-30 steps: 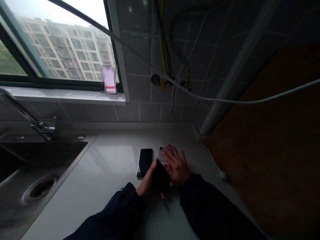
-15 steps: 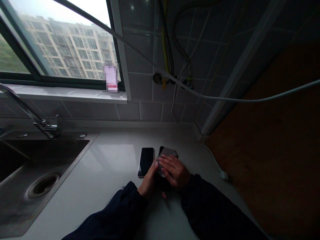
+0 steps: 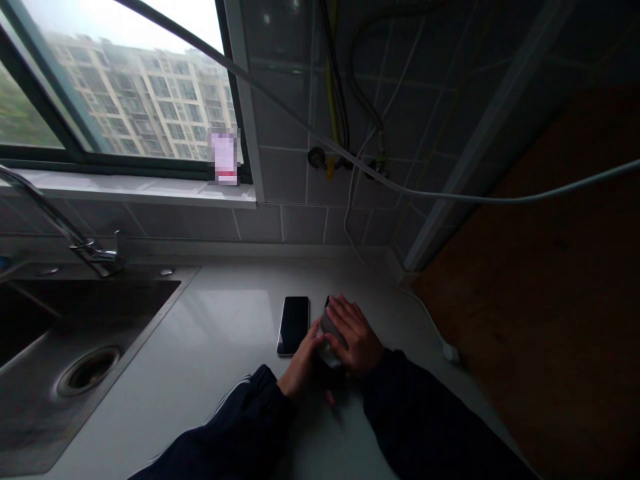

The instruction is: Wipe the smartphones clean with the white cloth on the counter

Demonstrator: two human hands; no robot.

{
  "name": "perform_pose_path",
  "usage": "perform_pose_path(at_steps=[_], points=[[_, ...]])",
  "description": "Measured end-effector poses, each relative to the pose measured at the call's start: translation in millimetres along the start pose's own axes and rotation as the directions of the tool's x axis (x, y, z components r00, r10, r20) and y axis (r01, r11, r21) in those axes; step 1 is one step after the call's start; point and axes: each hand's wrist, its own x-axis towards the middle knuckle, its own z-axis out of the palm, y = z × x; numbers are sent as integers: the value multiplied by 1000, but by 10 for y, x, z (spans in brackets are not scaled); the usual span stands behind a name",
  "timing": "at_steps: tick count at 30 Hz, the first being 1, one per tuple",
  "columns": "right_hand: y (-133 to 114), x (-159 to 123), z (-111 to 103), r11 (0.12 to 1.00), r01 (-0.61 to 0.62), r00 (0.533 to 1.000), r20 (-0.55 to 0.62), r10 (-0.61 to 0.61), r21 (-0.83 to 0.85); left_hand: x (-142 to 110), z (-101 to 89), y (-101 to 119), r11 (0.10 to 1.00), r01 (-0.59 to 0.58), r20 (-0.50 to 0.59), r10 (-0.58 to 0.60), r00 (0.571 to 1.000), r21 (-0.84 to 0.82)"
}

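My left hand [image 3: 303, 363] is closed along the left side of a dark, flat, phone-like thing [image 3: 328, 301], held just over the counter. Most of it is hidden by my hands. On top of it lies a grey cloth [image 3: 331, 328], its lower part paler. My right hand [image 3: 357, 340] presses on this cloth, fingers together and pointing up and left, thumb bent toward my left hand. A black-screened phone [image 3: 294, 325] lies flat on the counter, just left of my hands.
The white countertop [image 3: 225, 373] spreads around my hands. To the left are a steel sink [image 3: 145, 333] and a faucet [image 3: 95, 257]. A white cable [image 3: 450, 195] crosses in front, and a white plug [image 3: 451, 352] lies at right beside a brown wooden panel [image 3: 525, 320].
My right hand has slid up over the cloth, covering more of the upper end of the phone-like thing. My left hand keeps its hold. The view has shifted slightly.
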Motion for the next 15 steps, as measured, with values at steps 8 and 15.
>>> perform_pose_path(at_steps=[8,15], points=[[27,10,-51,998,-55,978,200,56,-11,24,-17,6,973,230,142,-230,963,13],[-11,15,-59,1000,-1,981,195,-5,31,-10,40,70,984,179,87,-176,980,-21]])
